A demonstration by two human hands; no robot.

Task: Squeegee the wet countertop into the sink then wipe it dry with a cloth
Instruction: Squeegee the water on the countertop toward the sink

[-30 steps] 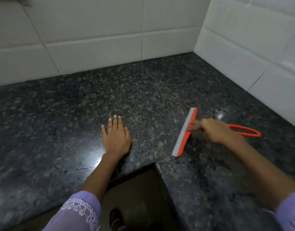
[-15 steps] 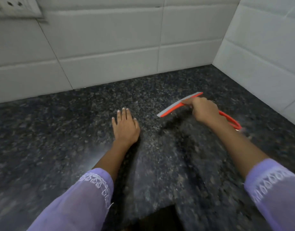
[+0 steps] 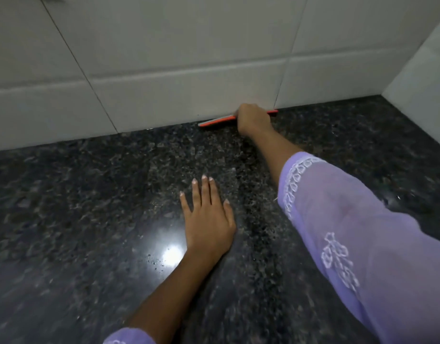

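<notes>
An orange squeegee (image 3: 217,121) with a grey blade lies along the back of the dark speckled granite countertop (image 3: 89,207), right where it meets the tiled wall. My right hand (image 3: 252,119) grips the squeegee at its middle, arm stretched far forward. My left hand (image 3: 207,216) rests flat on the countertop nearer to me, fingers straight and together. A bright light reflection shines on the stone beside my left wrist. No sink and no cloth are in view.
White wall tiles (image 3: 164,58) run along the back edge of the counter. A second tiled wall (image 3: 422,83) closes the corner at the right. My purple sleeve covers the right forearm.
My right hand has carried the squeegee from the right side of the counter forward to the back wall, turning its blade parallel to the wall. My left hand has stayed flat on the stone.
</notes>
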